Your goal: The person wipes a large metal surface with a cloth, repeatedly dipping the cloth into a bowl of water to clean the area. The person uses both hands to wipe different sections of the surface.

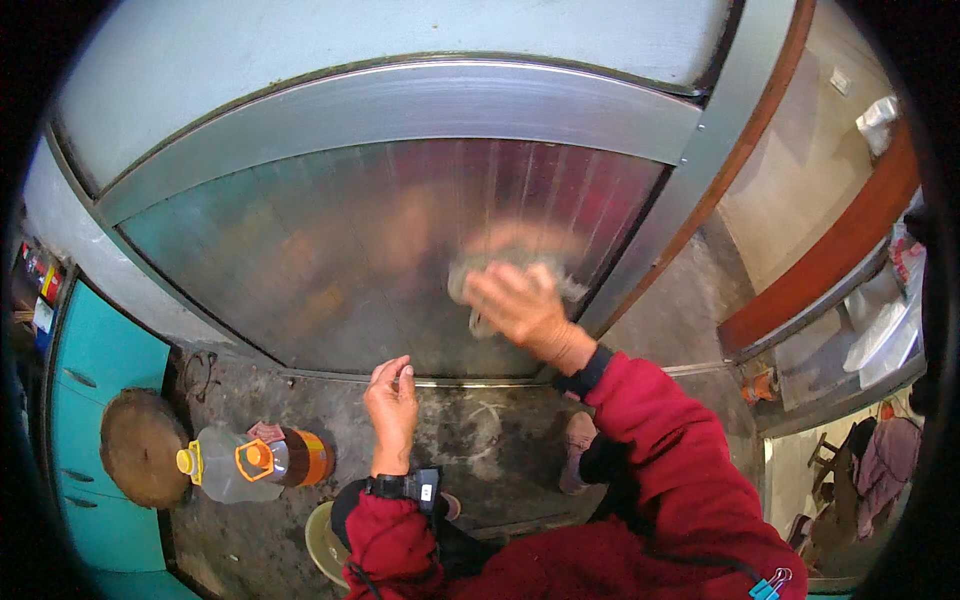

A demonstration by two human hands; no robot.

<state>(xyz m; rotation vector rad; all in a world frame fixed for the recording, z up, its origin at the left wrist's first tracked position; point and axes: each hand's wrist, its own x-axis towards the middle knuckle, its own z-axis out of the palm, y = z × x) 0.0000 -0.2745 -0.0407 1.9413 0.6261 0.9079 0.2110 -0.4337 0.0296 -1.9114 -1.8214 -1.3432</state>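
Observation:
My right hand [521, 307] presses a pale, crumpled cloth [463, 281] flat against a metal-looking door panel [360, 292]. Motion blur softens the fingers, and much of the cloth is hidden under the palm. The panel is shiny and streaked, and it gives back a hazy reflection of my hand and red sleeve. In front of the panel's lower edge, my left hand [392, 409] hangs in the air with loosely bent fingers and nothing in it. A dark band with a small device [424, 487] is on that wrist.
To the left, a large clear plastic jug [232, 457] and an orange-labelled bottle [311, 457] stand by a round wooden board [142, 448] leaning near turquoise cabinets [112, 352]. A pale basin [324, 544] sits by my left leg. A doorway with a brown frame [817, 277] lies right.

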